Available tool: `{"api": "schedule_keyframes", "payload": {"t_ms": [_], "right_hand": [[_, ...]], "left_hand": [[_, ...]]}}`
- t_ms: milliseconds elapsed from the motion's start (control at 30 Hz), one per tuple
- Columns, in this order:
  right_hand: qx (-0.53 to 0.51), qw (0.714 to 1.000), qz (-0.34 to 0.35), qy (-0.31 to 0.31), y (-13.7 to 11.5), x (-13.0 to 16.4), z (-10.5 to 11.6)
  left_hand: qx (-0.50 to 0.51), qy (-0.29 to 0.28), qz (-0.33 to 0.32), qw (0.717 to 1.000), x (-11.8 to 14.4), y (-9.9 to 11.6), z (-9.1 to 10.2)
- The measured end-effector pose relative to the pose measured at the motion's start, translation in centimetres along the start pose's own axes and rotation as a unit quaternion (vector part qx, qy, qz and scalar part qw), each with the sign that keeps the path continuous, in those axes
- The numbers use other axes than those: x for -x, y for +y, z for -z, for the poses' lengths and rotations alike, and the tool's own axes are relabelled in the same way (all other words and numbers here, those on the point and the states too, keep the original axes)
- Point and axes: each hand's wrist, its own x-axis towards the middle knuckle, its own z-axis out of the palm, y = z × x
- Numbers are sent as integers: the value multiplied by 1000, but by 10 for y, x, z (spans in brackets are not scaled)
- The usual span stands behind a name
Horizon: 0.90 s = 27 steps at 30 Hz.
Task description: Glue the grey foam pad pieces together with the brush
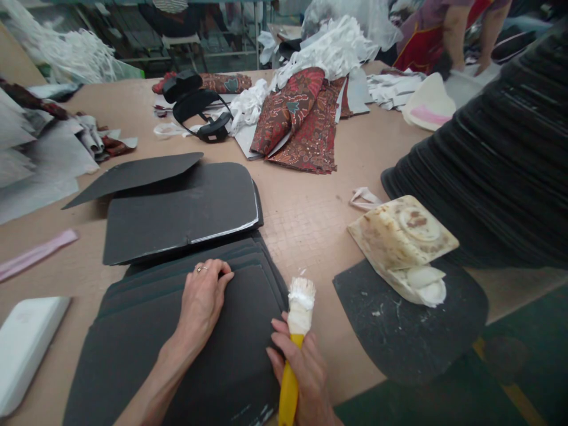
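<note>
A fanned stack of dark, thin sheets (pixel 146 343) lies in front of me. Over its upper edges rests my left hand (pixel 205 296), fingers curled and thumb drawn in at a black sheet's edge; the fingertips are partly hidden. My right hand (pixel 306 367) is closed around the yellow handle of a paintbrush (pixel 290 384), bristles pointing up and coated in white. Beyond the stack is a second pile of black sheets (pixel 181 213), with white paste along its right and front edges. A bent black sheet (pixel 137 177) lies across its back.
To the right, a stained plastic container (pixel 403 236) sits on a black sheet (pixel 426 337). Behind it rises a tall stack of black pieces (pixel 479 160). Patterned fabric (pixel 302 124), a black visor (pixel 208 118) and white scraps cover the far table. A co-worker (pixel 444 35) stands at back right.
</note>
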Motion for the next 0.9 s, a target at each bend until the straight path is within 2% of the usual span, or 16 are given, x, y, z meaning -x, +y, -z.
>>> {"api": "schedule_keyframes", "payload": {"t_ms": [333, 533, 700, 767, 900], "right_hand": [[22, 998, 28, 44, 1, -6, -4], [19, 1000, 11, 5, 2, -4, -2], [32, 998, 54, 8, 6, -7, 1], [34, 997, 66, 2, 6, -9, 5], [51, 993, 109, 9, 4, -19, 16]], "left_hand": [[-46, -24, 19, 998, 1, 7, 3], [-79, -14, 4, 997, 3, 9, 3], [-70, -14, -4, 997, 1, 10, 4], [-77, 7, -11, 997, 3, 13, 6], [-63, 98, -47, 992, 27, 18, 21]]}}
